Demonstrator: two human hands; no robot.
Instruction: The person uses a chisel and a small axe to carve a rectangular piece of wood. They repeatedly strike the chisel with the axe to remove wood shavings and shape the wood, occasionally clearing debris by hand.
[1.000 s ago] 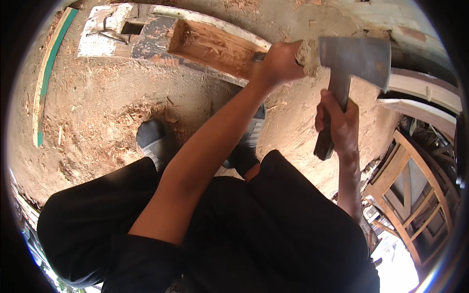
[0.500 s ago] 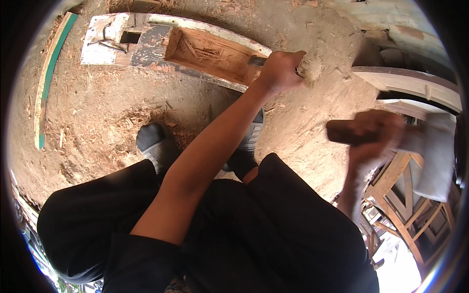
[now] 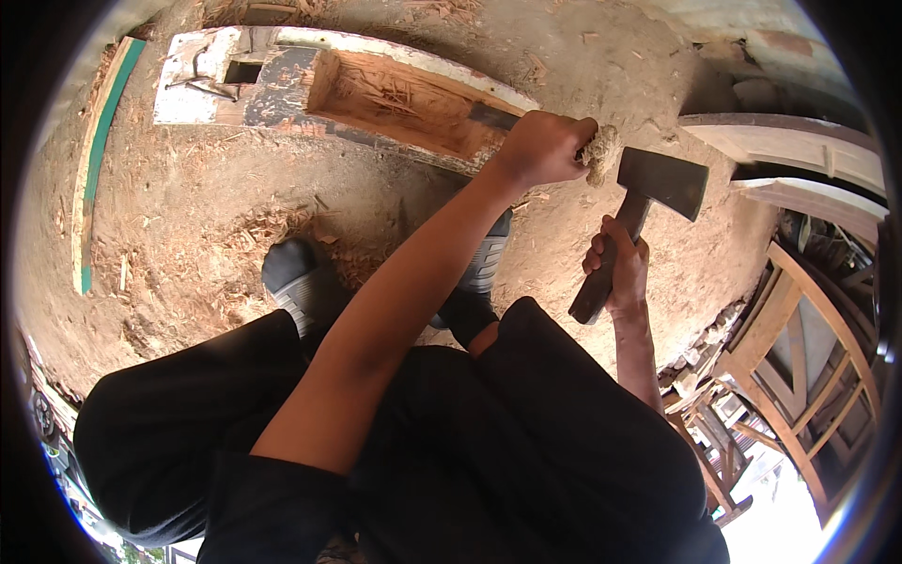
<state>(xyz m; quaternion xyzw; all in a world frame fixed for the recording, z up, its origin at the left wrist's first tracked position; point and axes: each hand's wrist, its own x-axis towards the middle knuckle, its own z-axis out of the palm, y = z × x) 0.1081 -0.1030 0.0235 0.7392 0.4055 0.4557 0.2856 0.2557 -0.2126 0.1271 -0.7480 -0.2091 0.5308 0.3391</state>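
Note:
My left hand (image 3: 545, 150) is closed round a chisel; its frayed, mushroomed handle end (image 3: 601, 156) sticks out past my fist. The chisel's dark blade (image 3: 491, 117) reaches into the right end of a long recess cut in a thick wooden beam (image 3: 275, 83). Worn white and black paint covers the beam, and loose chips (image 3: 390, 91) lie in the recess. In my right hand (image 3: 624, 265) is the handle of a heavy hammer (image 3: 663, 180), gripped firmly. Its dark block head is up, close to the chisel's handle end but apart from it.
Wood shavings (image 3: 240, 240) litter the dirt floor around my feet (image 3: 291, 266). A green-edged wooden strip (image 3: 103, 155) lies at far left. Curved pale wooden pieces (image 3: 785, 141) and a wooden frame (image 3: 799, 357) stand at the right. A square hole (image 3: 243, 72) pierces the beam's left end.
The hammer has swung from the far right leftward to beside the chisel's handle end, its head now raised upward. My left hand keeps its grip on the chisel, with little movement.

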